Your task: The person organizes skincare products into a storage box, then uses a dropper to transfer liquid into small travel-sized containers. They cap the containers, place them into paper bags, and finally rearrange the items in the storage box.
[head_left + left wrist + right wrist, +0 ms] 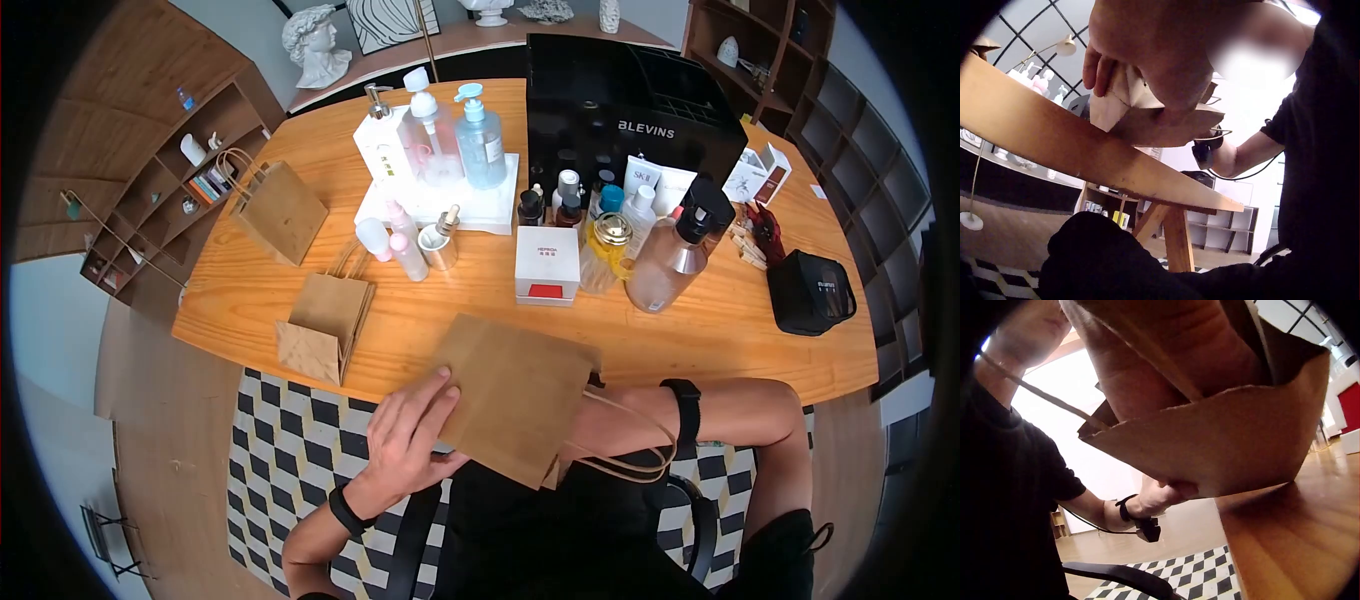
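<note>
A brown kraft paper bag (515, 390) lies on its side at the table's front edge, its mouth and twisted handles (625, 460) toward the right forearm. At the bag's bottom end, my left hand (405, 430) grips it, fingers on the upper face and thumb underneath. In the left wrist view the bag's folded bottom (1125, 94) shows beneath that hand. My right hand (1179, 362) reaches in through the open mouth, as the right wrist view shows; its fingers are hidden inside. One handle (1054, 400) crosses in front of the right wrist.
Two more paper bags (325, 315) stand on the left of the table (430, 300). Behind are a white tray (500, 215) with pump bottles, several cosmetic bottles (665, 265), a white box (547, 265) and a large black box (630, 110). A black pouch (812, 292) sits right.
</note>
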The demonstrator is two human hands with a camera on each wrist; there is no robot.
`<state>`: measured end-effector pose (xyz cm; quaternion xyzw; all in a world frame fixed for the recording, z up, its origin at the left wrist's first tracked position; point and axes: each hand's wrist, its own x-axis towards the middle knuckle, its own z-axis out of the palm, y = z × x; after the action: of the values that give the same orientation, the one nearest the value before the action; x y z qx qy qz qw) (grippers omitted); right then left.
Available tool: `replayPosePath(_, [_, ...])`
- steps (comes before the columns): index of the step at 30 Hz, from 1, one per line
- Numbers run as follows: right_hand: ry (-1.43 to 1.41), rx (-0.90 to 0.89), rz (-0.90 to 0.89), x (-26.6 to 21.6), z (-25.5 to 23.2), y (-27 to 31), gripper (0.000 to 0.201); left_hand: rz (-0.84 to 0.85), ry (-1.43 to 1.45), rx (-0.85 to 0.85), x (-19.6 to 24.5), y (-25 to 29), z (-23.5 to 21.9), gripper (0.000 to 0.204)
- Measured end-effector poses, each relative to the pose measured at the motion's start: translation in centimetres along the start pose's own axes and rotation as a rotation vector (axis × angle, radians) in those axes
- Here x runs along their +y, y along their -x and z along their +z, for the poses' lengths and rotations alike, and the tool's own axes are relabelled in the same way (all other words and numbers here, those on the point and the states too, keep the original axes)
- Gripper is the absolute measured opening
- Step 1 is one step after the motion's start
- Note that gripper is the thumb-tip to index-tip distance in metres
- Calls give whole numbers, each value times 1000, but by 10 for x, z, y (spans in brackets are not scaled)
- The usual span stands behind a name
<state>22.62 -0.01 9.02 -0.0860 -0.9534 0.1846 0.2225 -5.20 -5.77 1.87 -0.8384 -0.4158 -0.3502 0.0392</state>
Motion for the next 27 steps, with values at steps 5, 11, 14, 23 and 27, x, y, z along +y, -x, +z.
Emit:
replayPosePath(5, [50,15,-31,3,0,-7,25,29,0,-2,-5,1,-3,77])
replayPosePath(11, [123,36,-73,8,-2,-14,25,27,-8,40,-12,-4,-5,69])
replayPosePath(14, [112,-357,171,-21,-50,-31,26,1,-7,73,-14,-5,-9,63])
replayPosePath(23, [168,5,501,-17,-104,-7,19,-111,76,211,-33,14,-24,34])
replayPosePath(27, [48,64,512,5,-71,-12,20,-470,420,364,-35,42,-18,30])
